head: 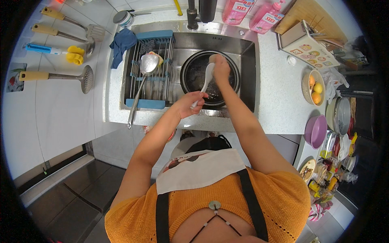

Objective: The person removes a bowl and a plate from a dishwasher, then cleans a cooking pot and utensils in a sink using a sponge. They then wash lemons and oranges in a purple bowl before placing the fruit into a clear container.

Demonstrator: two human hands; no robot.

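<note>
My left hand (pixel 191 104) is closed around the handle of a white spoon or rice paddle (pixel 208 76), whose broader end points up and away from me. Against that broader end is my right hand (pixel 222 72), holding a small tan scrubbing pad or sponge (pixel 215 57) that is blurred. Both hands are over a dark round pan (pixel 194 82) standing in the stainless steel sink (pixel 248 73). Liquid glints on the pan's bottom. The right hand and the spoon cover part of it.
Left in the sink sits a drain rack (pixel 149 103) bearing a metal ladle (pixel 138 94) and a steel wool scrubber (pixel 147 47). A black faucet (pixel 192 15) rises behind. Pink detergent bottles (pixel 237 12), a fruit basket (pixel 306 88) and a purple bowl (pixel 315 131) stand rightward.
</note>
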